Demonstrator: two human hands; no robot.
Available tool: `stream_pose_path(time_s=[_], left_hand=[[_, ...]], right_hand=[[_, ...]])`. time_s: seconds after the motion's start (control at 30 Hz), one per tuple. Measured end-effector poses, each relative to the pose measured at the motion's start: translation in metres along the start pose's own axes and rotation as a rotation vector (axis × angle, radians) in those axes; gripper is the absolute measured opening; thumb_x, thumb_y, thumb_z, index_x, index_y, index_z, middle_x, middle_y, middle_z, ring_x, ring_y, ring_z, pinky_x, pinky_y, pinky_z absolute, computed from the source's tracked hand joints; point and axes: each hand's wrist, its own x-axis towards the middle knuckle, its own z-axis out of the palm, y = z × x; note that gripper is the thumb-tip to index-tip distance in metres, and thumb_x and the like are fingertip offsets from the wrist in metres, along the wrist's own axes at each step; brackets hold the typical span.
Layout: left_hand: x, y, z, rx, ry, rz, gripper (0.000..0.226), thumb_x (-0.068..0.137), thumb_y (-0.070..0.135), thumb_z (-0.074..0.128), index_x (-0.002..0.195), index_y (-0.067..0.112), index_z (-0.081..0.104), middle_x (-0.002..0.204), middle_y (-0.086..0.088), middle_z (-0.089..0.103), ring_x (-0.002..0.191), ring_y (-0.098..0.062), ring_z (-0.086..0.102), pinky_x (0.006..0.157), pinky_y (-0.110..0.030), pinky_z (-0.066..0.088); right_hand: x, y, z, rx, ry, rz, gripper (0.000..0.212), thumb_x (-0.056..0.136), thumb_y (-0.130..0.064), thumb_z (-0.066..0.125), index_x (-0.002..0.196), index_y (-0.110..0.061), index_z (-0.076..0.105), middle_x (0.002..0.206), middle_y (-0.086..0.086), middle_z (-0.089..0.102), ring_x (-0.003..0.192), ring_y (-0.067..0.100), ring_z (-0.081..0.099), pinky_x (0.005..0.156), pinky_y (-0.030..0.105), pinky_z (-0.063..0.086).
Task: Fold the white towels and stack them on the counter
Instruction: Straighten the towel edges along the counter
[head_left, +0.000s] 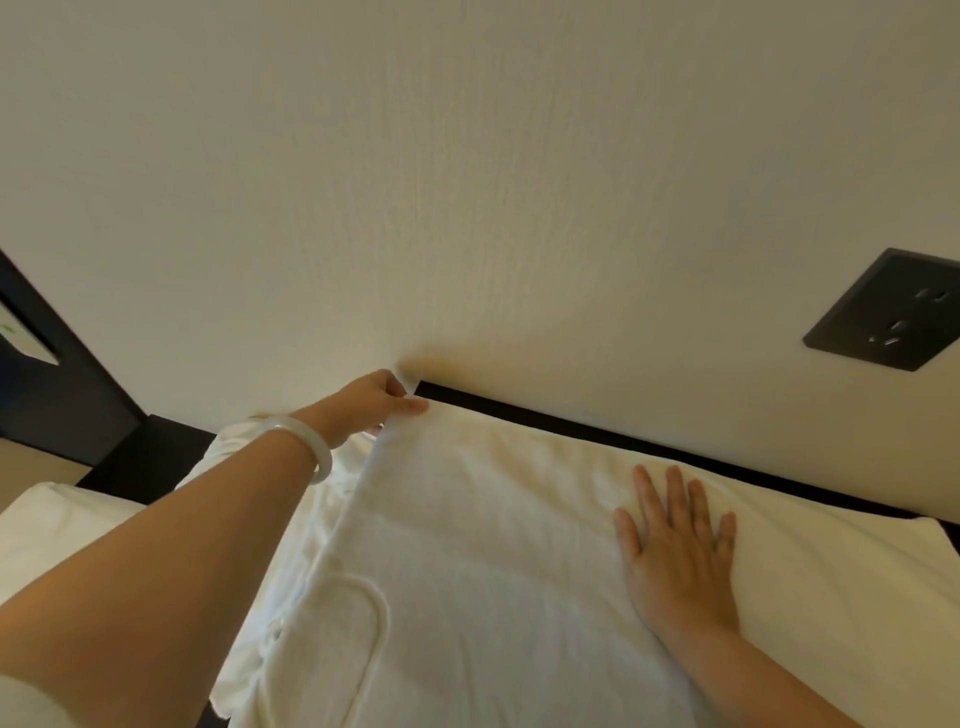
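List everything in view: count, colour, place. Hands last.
spread towel: one, white, flat on the counter against the wall
bunched towel: one, white, at the spread towel's left edge
folded bundle: one, white, far left, likely a towel
counter: one, black, showing at the left
wall: one, cream, behind
wall socket: one, black, on the wall, right
bangle: one, white, left wrist
left hand: pinches the spread towel's far left corner
right hand: flat on the spread towel
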Motion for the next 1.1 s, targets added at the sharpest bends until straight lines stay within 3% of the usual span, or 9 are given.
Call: stream_pose_path(time_s=[0.07,0.23,0.4,0.47,0.53,0.63,0.8,1.0,1.1], left_hand=[[0.0,0.001,-0.002,-0.029,-0.025,-0.003,0.028,0.086,0.031,0.075,0.095,0.009,0.06,0.084,-0.002,0.057,0.073,-0.016,0.053,0.063,-0.024,0.043],[0.009,-0.001,0.023,-0.094,0.304,0.012,0.019,0.089,0.023,0.069,0.092,0.01,0.056,0.086,-0.003,0.055,0.079,-0.023,0.054,0.061,-0.028,0.042],[-0.037,0.031,0.069,0.694,0.715,0.371,0.027,0.081,0.011,0.071,0.103,0.002,0.059,0.099,-0.017,0.056,0.088,-0.037,0.053,0.076,-0.044,0.046],[-0.073,0.036,0.123,0.771,0.558,0.576,0.025,0.084,0.027,0.064,0.099,0.007,0.065,0.096,-0.013,0.062,0.086,-0.034,0.06,0.076,-0.043,0.05],[-0.1,0.024,0.171,0.776,0.351,0.552,0.048,0.093,0.042,0.041,0.112,0.007,0.069,0.115,-0.013,0.067,0.108,-0.033,0.064,0.093,-0.045,0.051],[-0.111,0.009,0.192,0.848,0.256,0.438,0.066,0.103,0.049,0.015,0.143,0.008,0.049,0.151,-0.013,0.043,0.141,-0.029,0.038,0.113,-0.049,0.022],[-0.105,0.012,0.189,0.929,0.226,0.399,0.059,0.097,0.052,0.026,0.147,0.026,0.044,0.153,-0.007,0.041,0.141,-0.035,0.038,0.107,-0.06,0.016],[-0.103,0.012,0.19,0.946,0.231,0.38,0.065,0.096,0.054,0.012,0.155,0.029,0.025,0.161,-0.001,0.024,0.148,-0.034,0.02,0.113,-0.064,0.006],[-0.108,0.022,0.19,0.898,0.205,0.335,0.078,0.084,0.053,-0.009,0.157,0.03,0.004,0.165,0.002,0.0,0.152,-0.029,-0.005,0.117,-0.062,-0.003]], right_hand=[[0.0,0.0,0.0,-0.003,0.007,0.0,0.061,0.099,-0.057,0.008,0.155,-0.039,-0.01,0.165,-0.004,-0.014,0.151,0.02,-0.013,0.121,0.05,-0.008],[0.0,0.0,0.0,-0.016,0.012,0.008,0.061,0.099,-0.057,0.01,0.155,-0.04,-0.008,0.165,-0.004,-0.012,0.152,0.02,-0.011,0.121,0.05,-0.006],[-0.001,0.0,-0.002,0.013,-0.003,0.004,0.061,0.1,-0.056,0.008,0.155,-0.038,-0.009,0.165,-0.003,-0.015,0.151,0.02,-0.015,0.121,0.05,-0.009],[-0.002,-0.001,-0.002,0.007,0.002,-0.006,0.061,0.1,-0.056,0.01,0.156,-0.038,-0.008,0.165,-0.003,-0.014,0.151,0.02,-0.014,0.121,0.051,-0.009],[-0.001,0.0,-0.001,0.004,0.007,0.002,0.062,0.101,-0.056,0.012,0.156,-0.037,-0.006,0.165,-0.002,-0.013,0.152,0.021,-0.013,0.121,0.052,-0.008],[0.002,-0.006,-0.004,0.031,-0.015,0.011,0.062,0.102,-0.054,0.016,0.157,-0.034,-0.003,0.166,0.0,-0.01,0.152,0.025,-0.01,0.12,0.054,-0.006],[-0.022,-0.01,0.004,0.04,0.062,-0.496,0.057,0.104,-0.05,0.017,0.143,-0.022,0.049,0.15,0.003,0.048,0.139,0.022,0.044,0.113,0.047,0.017],[0.021,0.141,-0.015,0.04,-0.003,-0.111,0.094,0.08,-0.076,-0.016,0.158,-0.028,0.003,0.165,-0.004,-0.004,0.152,0.012,-0.005,0.12,0.029,-0.009],[0.013,0.155,-0.03,0.156,-0.027,-0.118,0.092,0.083,-0.078,-0.007,0.157,-0.027,0.018,0.165,-0.006,0.01,0.151,0.008,0.002,0.123,0.032,-0.005]])
